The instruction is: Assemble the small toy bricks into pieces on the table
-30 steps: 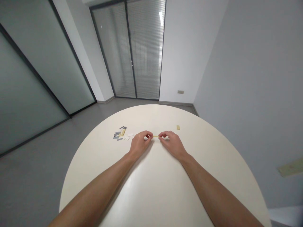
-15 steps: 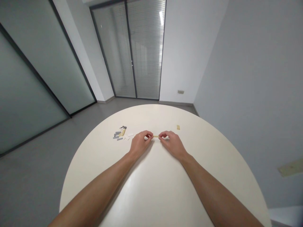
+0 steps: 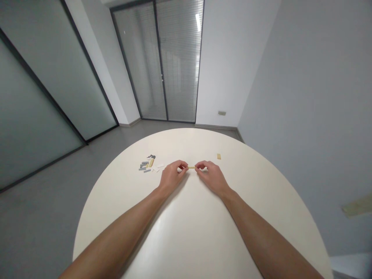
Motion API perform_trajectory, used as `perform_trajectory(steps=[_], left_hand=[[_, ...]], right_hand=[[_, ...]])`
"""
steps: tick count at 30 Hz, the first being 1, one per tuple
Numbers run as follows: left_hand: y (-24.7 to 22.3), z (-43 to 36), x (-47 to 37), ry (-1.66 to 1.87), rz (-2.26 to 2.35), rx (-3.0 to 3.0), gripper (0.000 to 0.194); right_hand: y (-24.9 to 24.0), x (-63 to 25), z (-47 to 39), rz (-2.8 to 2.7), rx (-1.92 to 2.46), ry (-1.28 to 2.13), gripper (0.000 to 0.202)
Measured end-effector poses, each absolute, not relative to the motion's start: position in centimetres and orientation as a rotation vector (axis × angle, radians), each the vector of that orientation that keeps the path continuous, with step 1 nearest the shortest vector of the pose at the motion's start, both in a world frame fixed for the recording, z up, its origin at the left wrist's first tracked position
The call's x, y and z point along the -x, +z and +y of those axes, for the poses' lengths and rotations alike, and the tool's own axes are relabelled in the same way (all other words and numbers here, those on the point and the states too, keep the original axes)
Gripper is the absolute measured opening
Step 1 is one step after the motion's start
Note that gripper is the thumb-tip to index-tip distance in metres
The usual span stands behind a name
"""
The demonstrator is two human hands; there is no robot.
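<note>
A thin, flat tan piece (image 3: 191, 167), like a plastic building plate, spans the gap between my two hands near the middle of the table. My left hand (image 3: 173, 174) pinches its left end between thumb and fingers. At the opposite end, my right hand (image 3: 213, 177) grips it the same way. The fingertips hide both ends of the piece. A separate flat tan piece (image 3: 219, 156) lies on the table beyond my right hand.
The round white table (image 3: 186, 232) fills the lower view. Left of my left hand lie several grey pieces (image 3: 143, 166), a long tan piece (image 3: 150, 163), small dark pieces (image 3: 151, 156) and white pieces (image 3: 161, 166). Glass doors (image 3: 162, 62) stand beyond the table.
Almost nothing differs. Both hands stay in place with the tan piece between them.
</note>
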State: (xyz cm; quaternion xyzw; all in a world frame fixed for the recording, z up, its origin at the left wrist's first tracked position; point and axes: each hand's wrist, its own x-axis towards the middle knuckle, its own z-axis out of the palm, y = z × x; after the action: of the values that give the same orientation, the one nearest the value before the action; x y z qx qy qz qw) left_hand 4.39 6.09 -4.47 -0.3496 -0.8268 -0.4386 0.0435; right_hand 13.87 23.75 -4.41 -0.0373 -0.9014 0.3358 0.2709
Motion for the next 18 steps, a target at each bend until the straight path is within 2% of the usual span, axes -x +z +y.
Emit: perform_trajectory(steps=[18], left_hand=[[-4.54,6.13,-4.26,-1.288,-2.534,1.079,0.015]], right_hand=[[-4.35,-13.81,23.77,-2.425,0.100,0.902,0.011]])
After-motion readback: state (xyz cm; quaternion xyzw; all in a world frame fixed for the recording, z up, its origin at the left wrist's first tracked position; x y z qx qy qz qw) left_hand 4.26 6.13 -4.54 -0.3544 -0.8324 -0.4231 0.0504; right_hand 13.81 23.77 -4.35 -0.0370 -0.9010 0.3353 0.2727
